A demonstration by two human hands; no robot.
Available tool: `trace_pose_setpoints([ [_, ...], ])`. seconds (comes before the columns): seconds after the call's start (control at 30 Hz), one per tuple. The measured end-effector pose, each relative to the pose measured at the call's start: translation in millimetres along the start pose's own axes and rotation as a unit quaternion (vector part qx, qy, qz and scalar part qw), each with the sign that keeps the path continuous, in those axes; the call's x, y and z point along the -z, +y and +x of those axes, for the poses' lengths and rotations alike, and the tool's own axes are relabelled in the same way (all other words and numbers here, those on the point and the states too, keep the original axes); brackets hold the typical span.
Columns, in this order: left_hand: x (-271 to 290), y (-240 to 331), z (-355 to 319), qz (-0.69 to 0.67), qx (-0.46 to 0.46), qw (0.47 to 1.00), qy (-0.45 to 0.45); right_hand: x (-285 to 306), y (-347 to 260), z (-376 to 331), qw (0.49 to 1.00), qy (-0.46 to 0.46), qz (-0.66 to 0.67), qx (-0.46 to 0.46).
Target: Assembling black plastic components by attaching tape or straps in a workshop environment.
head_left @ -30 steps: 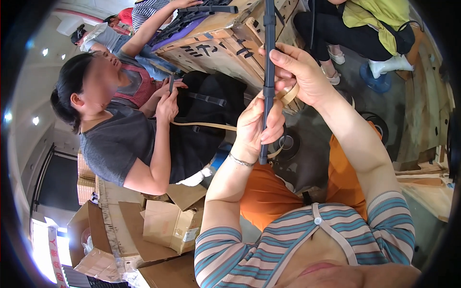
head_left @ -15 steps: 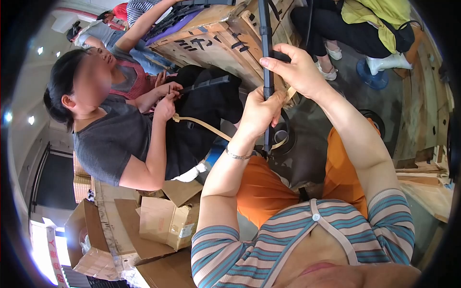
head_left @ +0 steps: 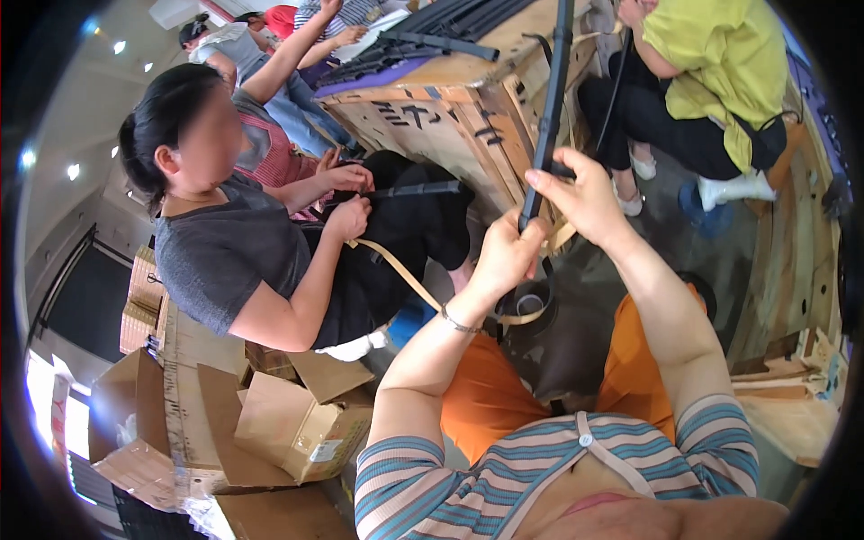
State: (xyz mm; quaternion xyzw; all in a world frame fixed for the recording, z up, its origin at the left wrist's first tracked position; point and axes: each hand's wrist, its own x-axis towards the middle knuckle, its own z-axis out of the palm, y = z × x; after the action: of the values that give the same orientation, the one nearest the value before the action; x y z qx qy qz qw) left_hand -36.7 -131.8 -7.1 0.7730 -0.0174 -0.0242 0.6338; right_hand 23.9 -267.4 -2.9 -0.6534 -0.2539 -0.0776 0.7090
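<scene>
A long, narrow black strip [head_left: 551, 99] with raised joints along it rises steeply in front of me, leaning slightly right. My left hand [head_left: 508, 256] is closed around its lower end. Just above and to the right, my right hand [head_left: 587, 198] grips the same strip, its thumb lying along the front face. The hidden fingertips do not show behind the strip. Below my left hand, a tan strap [head_left: 409, 279] runs toward a co-worker on the left. Near my knees sits a dark round object with a pale ring [head_left: 531, 304], partly covered by my forearm.
At the left a co-worker in grey [head_left: 238, 234] handles another black strip [head_left: 414, 190]. A wooden crate [head_left: 405, 121] ahead carries several black strips [head_left: 441, 40]. Cardboard boxes [head_left: 283, 423] stand lower left. A seated person in yellow-green [head_left: 715, 76] and a blue stool [head_left: 702, 211] are right.
The strip has slid up relative to my left hand; its lower end no longer hangs below it. It leans further right. My right hand has come closer to my left, and the view has shifted.
</scene>
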Motion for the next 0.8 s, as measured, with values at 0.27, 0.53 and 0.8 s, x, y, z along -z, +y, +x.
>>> trace_pose_setpoints([
  [0.27,15.5,26.8,2.5,-0.140,-0.028,0.989,0.026,12.7,5.5,9.0,0.998,-0.007,0.041,-0.042],
  [0.53,76.9,124.6,173.6,-0.032,-0.057,0.980,0.187,30.9,43.7,17.1,0.997,0.001,-0.067,-0.029],
  [0.8,204.3,152.4,319.7,0.315,0.035,0.881,0.350,16.4,19.3,18.9,0.996,-0.043,-0.040,-0.064],
])
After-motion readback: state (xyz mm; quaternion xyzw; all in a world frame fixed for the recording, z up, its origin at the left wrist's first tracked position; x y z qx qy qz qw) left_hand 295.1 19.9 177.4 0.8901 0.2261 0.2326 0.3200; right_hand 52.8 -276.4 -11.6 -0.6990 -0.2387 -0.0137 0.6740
